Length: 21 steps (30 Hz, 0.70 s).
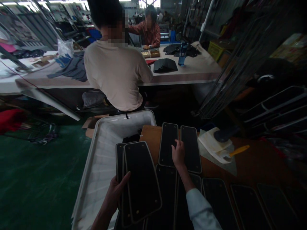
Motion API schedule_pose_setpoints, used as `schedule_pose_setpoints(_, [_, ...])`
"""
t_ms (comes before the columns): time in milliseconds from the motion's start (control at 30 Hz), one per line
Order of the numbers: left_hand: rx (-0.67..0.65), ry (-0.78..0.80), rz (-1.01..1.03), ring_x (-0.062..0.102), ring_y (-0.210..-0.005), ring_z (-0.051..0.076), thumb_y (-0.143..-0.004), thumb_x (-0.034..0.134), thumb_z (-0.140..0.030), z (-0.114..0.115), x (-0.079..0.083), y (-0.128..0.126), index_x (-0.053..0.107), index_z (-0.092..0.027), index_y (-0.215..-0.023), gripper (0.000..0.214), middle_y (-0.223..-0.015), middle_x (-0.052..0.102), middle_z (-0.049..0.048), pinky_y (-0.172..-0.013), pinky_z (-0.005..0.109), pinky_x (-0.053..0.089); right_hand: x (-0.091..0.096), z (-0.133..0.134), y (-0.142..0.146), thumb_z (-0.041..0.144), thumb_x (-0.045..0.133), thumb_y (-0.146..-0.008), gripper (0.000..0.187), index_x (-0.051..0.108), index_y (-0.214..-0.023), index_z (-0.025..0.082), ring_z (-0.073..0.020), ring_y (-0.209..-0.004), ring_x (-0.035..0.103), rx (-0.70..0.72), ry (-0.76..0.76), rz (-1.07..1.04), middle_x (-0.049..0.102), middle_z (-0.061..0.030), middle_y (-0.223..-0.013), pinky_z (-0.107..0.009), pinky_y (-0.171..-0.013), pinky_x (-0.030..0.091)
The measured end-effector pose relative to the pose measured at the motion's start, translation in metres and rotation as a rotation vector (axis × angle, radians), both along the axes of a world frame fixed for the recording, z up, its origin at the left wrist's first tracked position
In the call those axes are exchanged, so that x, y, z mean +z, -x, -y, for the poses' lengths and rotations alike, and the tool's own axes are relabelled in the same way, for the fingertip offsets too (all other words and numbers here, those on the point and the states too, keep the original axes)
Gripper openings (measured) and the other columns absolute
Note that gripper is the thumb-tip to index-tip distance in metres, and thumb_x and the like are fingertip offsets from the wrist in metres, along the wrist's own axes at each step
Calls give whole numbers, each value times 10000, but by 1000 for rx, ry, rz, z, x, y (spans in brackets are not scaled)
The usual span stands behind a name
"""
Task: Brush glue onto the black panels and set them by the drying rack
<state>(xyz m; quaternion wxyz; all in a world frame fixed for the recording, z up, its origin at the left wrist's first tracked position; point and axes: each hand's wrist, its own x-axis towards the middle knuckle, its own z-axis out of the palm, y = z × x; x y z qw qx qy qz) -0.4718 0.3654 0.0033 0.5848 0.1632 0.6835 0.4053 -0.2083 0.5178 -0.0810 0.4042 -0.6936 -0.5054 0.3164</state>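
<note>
My left hand (pixel 117 188) grips a small stack of black panels (pixel 141 179) by its left edge, thumb on top. These panels are flat, with rounded corners, pale edging and small metal studs near the ends. My right hand (pixel 178 153) is over two similar panels lying side by side, a left one (pixel 168 140) and a right one (pixel 191 150). Its fingers are apart and nothing shows in them; whether they touch the panel below, I cannot tell. More black panels (pixel 216 195) lie in a row along the brown board (pixel 151 134).
A white plastic bin (pixel 103 150) stands at the left, beside the board. On the board's right are a whitish container (pixel 211 143) and a yellow-handled brush (pixel 240 150). Ahead, a person in a beige shirt (pixel 115 70) sits at a long table (pixel 196 75); another person (pixel 151 32) is across it.
</note>
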Motion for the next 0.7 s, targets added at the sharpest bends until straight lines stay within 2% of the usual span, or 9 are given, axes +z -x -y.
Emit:
schedule_pose_setpoints(100, [-37, -32, 14, 728, -710, 244, -745, 765, -499, -4, 1, -2, 669, -119, -982, 458, -807, 766, 68, -576, 285, 594, 12, 39, 23, 488, 662, -799, 342, 660, -982, 198, -232, -829, 650, 232, 186, -336, 696, -69, -904, -380, -761, 540])
schedule_pose_setpoints(167, [-64, -62, 30, 732, -760, 245, -762, 754, -489, -7, 3, -4, 672, -118, -995, 446, -850, 769, 74, -626, 282, 597, 21, 63, 38, 547, 702, -768, 388, 670, -944, 203, -223, -814, 671, 396, 308, -533, 720, -46, -884, -345, -724, 542])
schedule_pose_setpoints(233, [-81, -76, 32, 734, -825, 251, -766, 754, -478, -10, 6, -7, 669, -120, -1027, 452, -905, 771, 81, -674, 278, 596, 31, 81, 51, 538, 748, -735, 390, 665, -925, 208, -237, -882, 683, 448, 363, -641, 734, -37, -931, -346, -777, 542])
schedule_pose_setpoints(300, [-73, -72, 25, 732, -877, 267, -751, 766, -476, -13, 10, -13, 662, -118, -1055, 482, -947, 771, 94, -701, 284, 597, 38, 92, 61, 525, 758, -733, 410, 651, -983, 218, -257, -980, 678, 394, 357, -675, 736, -42, -1017, -371, -865, 537])
schedule_pose_setpoints(400, [-35, -74, 43, 726, -922, 289, -700, 800, -485, -16, 16, -24, 663, -103, -1074, 552, -1001, 767, 121, -752, 316, 604, 44, 103, 74, 518, 741, -759, 532, 585, -1178, 230, -268, -1155, 620, 316, 343, -727, 684, -71, -1220, -421, -1015, 482])
schedule_pose_setpoints(533, [-34, -62, 104, 721, -949, 313, -597, 861, -477, -14, 21, -36, 674, -85, -1080, 650, -1024, 764, 149, -827, 366, 601, 48, 122, 83, 494, 765, -747, 582, 568, -1220, 218, -283, -1216, 584, 273, 341, -810, 653, -97, -1282, -453, -1070, 439])
schedule_pose_setpoints(700, [-222, -22, 164, 704, -1000, 346, -569, 882, -460, 9, 29, -40, 679, -105, -1080, 655, -1038, 763, 143, -882, 416, 585, 65, 140, 67, 503, 787, -728, 612, 591, -1222, 199, -303, -1177, 617, 160, 457, -1057, 694, -103, -1210, -472, -1030, 470])
